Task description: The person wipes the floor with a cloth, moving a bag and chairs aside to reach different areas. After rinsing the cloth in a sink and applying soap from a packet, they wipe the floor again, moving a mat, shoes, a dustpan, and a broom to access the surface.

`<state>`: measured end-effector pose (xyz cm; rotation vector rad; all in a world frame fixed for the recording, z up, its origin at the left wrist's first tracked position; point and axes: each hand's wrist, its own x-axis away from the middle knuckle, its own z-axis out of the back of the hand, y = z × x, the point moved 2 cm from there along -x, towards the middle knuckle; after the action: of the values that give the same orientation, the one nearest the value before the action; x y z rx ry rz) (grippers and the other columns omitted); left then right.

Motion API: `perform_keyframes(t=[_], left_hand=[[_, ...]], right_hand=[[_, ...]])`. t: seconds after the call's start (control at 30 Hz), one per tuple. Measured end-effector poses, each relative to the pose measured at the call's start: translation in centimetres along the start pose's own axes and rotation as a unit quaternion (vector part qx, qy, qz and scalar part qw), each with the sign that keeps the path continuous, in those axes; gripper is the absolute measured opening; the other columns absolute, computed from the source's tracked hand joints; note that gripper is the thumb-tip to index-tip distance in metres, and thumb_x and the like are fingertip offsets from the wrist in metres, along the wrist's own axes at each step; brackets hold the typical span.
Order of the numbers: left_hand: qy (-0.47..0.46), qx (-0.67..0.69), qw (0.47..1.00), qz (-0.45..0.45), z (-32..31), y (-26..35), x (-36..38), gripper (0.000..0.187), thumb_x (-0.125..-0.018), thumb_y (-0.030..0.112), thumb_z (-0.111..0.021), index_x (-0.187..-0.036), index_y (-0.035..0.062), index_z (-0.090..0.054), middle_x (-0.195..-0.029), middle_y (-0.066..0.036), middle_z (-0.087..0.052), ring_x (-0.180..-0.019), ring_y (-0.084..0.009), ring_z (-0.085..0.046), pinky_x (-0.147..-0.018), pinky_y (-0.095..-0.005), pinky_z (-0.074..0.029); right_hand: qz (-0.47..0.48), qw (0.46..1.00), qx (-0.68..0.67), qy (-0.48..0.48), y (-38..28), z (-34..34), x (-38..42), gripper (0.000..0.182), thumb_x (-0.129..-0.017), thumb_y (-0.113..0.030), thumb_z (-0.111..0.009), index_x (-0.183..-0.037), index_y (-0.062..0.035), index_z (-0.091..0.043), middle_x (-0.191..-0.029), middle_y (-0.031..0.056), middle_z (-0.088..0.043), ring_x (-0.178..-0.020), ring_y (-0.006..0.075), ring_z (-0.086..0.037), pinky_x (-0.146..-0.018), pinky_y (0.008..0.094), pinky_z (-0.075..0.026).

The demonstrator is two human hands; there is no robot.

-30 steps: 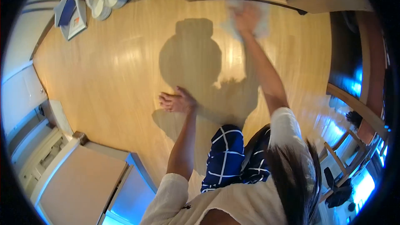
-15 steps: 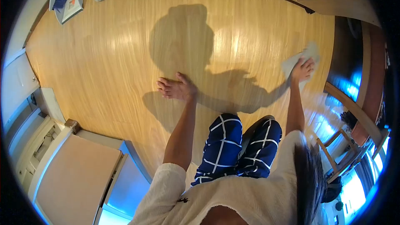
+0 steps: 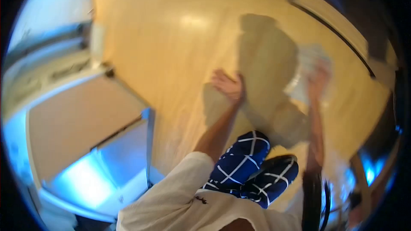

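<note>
My left hand rests palm-down on the wood-look floor, fingers spread, holding nothing. On the right, my right hand presses on a pale cloth lying against the floor. Motion blurs this hand and the cloth, so the separate fingers are hard to make out. The cloth sticks out to the left of the hand and beyond the fingertips. Between my arms show my knees in dark blue trousers with white lines.
A low cabinet with a light brown top stands close on the left. White panels line the far left. A wooden furniture edge runs along the upper right, and dark furniture legs stand at the lower right. My shadow covers the floor between my hands.
The view has swung leftward, so the cabinet looks larger and the dustpan and slippers have left the frame. My right hand and the cloth have moved closer to my left hand, which stays on the floor.
</note>
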<state>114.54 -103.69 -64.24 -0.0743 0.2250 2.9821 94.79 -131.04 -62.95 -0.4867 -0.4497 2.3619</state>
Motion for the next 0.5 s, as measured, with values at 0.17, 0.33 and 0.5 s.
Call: perform_keyframes(t=[0.17,0.33,0.5], left_hand=[[-0.009,0.048,0.999,0.016,1.5,0.9,0.4,0.076,-0.083,0.053,-0.041,-0.136,0.0014,-0.024,-0.141,-0.02,-0.022,-0.131,-0.0404,-0.014,-0.105,-0.0534,-0.008],[-0.01,0.004,1.0,0.007,0.9,0.6,0.4,0.077,-0.085,0.058,-0.033,-0.138,0.0023,-0.022,-0.143,-0.02,-0.02,-0.131,-0.0417,-0.015,-0.105,-0.0541,-0.01],[-0.012,0.002,1.0,-0.008,0.8,1.1,1.1,0.078,-0.085,0.059,-0.032,-0.137,0.0013,-0.021,-0.141,-0.021,-0.022,-0.13,-0.0406,-0.016,-0.104,-0.0536,-0.013]], right_hand=[[-0.169,0.936,0.304,0.058,10.7,9.9,16.3,0.061,-0.09,-0.048,-0.034,-0.133,-0.0048,-0.035,-0.132,0.021,-0.038,-0.114,0.0373,-0.039,-0.094,0.0491,-0.03],[-0.305,0.948,-0.003,-0.094,6.0,10.5,43.5,0.06,-0.083,-0.039,-0.049,-0.133,-0.0078,-0.036,-0.136,0.0215,-0.032,-0.123,0.0365,-0.033,-0.101,0.0496,-0.025],[-0.073,0.95,0.066,-0.296,2.1,8.1,20.7,0.073,-0.067,-0.053,-0.065,-0.128,-0.0195,-0.044,-0.141,0.0127,-0.027,-0.126,0.041,-0.024,-0.102,0.0572,-0.017]])
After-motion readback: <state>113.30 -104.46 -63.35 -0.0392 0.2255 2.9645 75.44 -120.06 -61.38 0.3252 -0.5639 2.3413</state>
